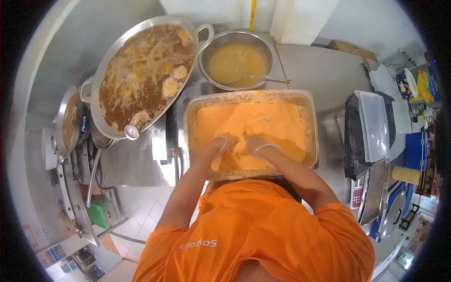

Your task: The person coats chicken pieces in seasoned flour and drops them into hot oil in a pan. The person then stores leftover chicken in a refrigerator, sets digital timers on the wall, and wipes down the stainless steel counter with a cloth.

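Observation:
A rectangular metal tub (311, 136) filled with orange breading flour (275, 117) stands in front of me. My left hand (229, 142) and my right hand (256, 144) both reach into it close together near the middle, and each seems to wear a thin clear glove. Flour coats the hands and hides most of the fingers, so I cannot make out whether they grip anything. A small flour-covered lump (241, 149) shows between them.
To the left, a large wok (95, 96) holds bubbling oil, battered pieces (170, 87) and a dial thermometer (132, 131). Behind the tub sits a metal bowl (269, 51) of cloudy yellow liquid with a ladle (277, 80). A clear plastic container (374, 124) lies at right.

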`<state>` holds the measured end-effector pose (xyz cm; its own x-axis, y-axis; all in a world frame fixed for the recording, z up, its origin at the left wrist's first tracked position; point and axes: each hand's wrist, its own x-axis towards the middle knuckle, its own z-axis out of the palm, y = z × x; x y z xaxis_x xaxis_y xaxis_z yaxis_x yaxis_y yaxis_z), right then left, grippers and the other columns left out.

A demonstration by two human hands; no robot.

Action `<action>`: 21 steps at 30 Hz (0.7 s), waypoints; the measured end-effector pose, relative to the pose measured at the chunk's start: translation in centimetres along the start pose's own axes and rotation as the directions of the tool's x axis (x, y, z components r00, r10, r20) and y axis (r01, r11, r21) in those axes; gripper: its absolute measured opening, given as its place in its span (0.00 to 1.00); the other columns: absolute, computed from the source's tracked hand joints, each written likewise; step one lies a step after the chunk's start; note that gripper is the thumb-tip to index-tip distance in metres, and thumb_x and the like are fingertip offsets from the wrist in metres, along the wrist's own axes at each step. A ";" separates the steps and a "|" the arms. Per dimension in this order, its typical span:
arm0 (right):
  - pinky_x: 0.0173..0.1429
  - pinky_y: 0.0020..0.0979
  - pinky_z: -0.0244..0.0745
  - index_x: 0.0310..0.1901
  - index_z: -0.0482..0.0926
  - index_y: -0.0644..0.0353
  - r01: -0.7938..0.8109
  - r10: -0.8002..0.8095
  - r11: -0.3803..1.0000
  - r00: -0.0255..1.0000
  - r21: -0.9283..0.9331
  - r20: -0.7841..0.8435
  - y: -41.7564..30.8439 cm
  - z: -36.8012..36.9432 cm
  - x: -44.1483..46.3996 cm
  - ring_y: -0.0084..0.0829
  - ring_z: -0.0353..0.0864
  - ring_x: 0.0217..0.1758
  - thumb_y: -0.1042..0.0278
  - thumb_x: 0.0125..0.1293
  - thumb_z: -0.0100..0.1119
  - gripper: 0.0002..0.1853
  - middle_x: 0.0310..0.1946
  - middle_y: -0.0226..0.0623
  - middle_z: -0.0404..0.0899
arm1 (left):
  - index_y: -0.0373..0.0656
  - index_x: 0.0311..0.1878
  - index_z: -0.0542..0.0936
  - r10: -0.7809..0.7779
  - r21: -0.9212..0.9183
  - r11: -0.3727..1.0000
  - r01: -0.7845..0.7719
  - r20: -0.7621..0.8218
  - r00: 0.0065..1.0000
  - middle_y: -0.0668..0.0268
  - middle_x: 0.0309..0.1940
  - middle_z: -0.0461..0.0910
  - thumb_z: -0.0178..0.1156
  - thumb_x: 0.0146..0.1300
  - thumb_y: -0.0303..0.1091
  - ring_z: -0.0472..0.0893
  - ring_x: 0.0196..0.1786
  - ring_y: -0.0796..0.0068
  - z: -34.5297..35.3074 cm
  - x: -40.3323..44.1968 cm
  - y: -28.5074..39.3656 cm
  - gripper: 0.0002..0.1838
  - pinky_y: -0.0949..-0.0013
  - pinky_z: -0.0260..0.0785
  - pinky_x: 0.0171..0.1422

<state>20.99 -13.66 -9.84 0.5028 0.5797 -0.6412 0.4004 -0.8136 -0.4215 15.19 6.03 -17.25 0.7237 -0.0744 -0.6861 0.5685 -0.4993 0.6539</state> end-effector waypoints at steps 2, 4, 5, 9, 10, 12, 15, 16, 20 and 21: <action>0.60 0.48 0.75 0.59 0.75 0.63 0.013 -0.012 0.996 1.000 -0.087 0.016 1.3 1.1 2.0 0.50 0.81 0.58 0.59 0.67 0.60 0.23 0.48 0.51 0.84 | 0.37 0.54 0.82 0.018 0.049 0.999 -0.010 -0.165 0.986 0.45 0.53 0.82 0.60 0.64 0.37 0.82 0.56 0.48 1.4 0.8 -0.6 0.18 0.52 0.75 0.56; 0.56 0.48 0.77 0.53 0.78 0.65 0.091 -0.103 0.954 0.994 -0.286 -0.026 1.1 -0.3 -1.7 0.51 0.83 0.53 0.63 0.66 0.58 0.18 0.43 0.52 0.85 | 0.38 0.55 0.82 0.107 0.463 0.886 -0.039 -0.120 0.987 0.45 0.53 0.82 0.60 0.64 0.34 0.83 0.55 0.48 1.9 -0.3 0.2 0.17 0.53 0.75 0.56; 0.55 0.48 0.78 0.50 0.79 0.65 0.125 -0.152 0.914 0.988 -0.386 -0.039 1.0 -0.7 -3.2 0.51 0.85 0.51 0.65 0.66 0.57 0.15 0.41 0.53 0.85 | 0.35 0.50 0.84 0.123 0.707 0.701 -0.097 0.015 0.992 0.43 0.50 0.83 0.59 0.63 0.28 0.83 0.53 0.46 1.7 -1.5 1.7 0.14 0.52 0.76 0.55; 0.50 0.48 0.80 0.50 0.78 0.67 0.206 -0.250 0.917 0.964 -0.341 -0.090 1.6 3.1 -1.9 0.52 0.86 0.48 0.69 0.68 0.53 0.13 0.43 0.55 0.84 | 0.36 0.54 0.82 0.239 0.598 0.795 -0.098 -0.160 0.958 0.44 0.53 0.82 0.57 0.65 0.27 0.83 0.53 0.45 4.9 -2.7 2.2 0.16 0.51 0.77 0.54; 0.51 0.48 0.80 0.52 0.77 0.67 0.159 -0.191 0.952 0.976 -0.263 -0.101 1.1 3.3 -0.7 0.52 0.86 0.48 0.70 0.68 0.53 0.14 0.44 0.55 0.84 | 0.36 0.56 0.81 0.161 0.536 0.842 -0.054 -0.154 0.975 0.44 0.54 0.82 0.58 0.65 0.28 0.83 0.55 0.45 3.9 -2.3 4.0 0.17 0.51 0.76 0.56; 0.52 0.48 0.79 0.55 0.76 0.67 0.066 -0.086 0.989 0.985 -0.136 -0.150 1.3 2.7 0.1 0.52 0.85 0.50 0.68 0.70 0.52 0.16 0.47 0.56 0.83 | 0.37 0.58 0.80 0.057 0.540 0.842 0.001 -0.092 0.994 0.43 0.56 0.80 0.59 0.66 0.32 0.81 0.58 0.46 3.1 -1.5 4.6 0.19 0.52 0.75 0.58; 0.57 0.48 0.77 0.62 0.73 0.63 -0.014 0.017 1.000 0.991 0.019 -0.130 3.6 0.0 -1.6 0.54 0.82 0.56 0.60 0.72 0.51 0.22 0.53 0.59 0.81 | 0.38 0.60 0.79 0.073 0.585 0.811 -0.021 -0.065 0.995 0.43 0.57 0.80 0.59 0.68 0.41 0.80 0.60 0.46 2.8 -0.6 1.8 0.22 0.52 0.73 0.61; 0.59 0.48 0.77 0.64 0.72 0.62 -0.021 0.025 0.997 0.999 0.081 -0.042 5.1 -1.0 -2.3 0.54 0.81 0.58 0.56 0.73 0.51 0.24 0.56 0.59 0.80 | 0.38 0.60 0.79 0.153 0.513 0.856 -0.061 -0.139 0.978 0.43 0.57 0.80 0.58 0.68 0.45 0.80 0.60 0.45 2.8 -2.2 0.7 0.24 0.52 0.73 0.61; 0.64 0.47 0.73 0.71 0.68 0.56 -0.301 0.311 0.922 0.950 0.245 -0.005 8.0 -2.9 -2.2 0.51 0.77 0.65 0.43 0.74 0.50 0.32 0.65 0.56 0.75 | 0.35 0.59 0.78 -0.095 0.279 0.946 0.164 -0.244 0.965 0.43 0.58 0.79 0.53 0.69 0.53 0.80 0.59 0.44 0.2 2.3 -1.6 0.30 0.52 0.73 0.60; 0.64 0.46 0.74 0.71 0.68 0.56 -0.321 0.335 0.898 0.942 0.301 0.008 6.7 -3.3 -2.0 0.49 0.77 0.65 0.43 0.74 0.51 0.32 0.65 0.54 0.75 | 0.35 0.57 0.79 -0.008 0.210 0.975 0.077 -0.309 0.951 0.43 0.56 0.80 0.53 0.69 0.53 0.81 0.57 0.44 0.5 4.0 -1.4 0.28 0.51 0.73 0.59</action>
<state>25.16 -20.19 -9.28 0.6018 0.2735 -0.7504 -0.0326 -0.9303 -0.3653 17.09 6.02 -21.11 0.8046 0.2002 -0.5591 0.5274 -0.6737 0.5177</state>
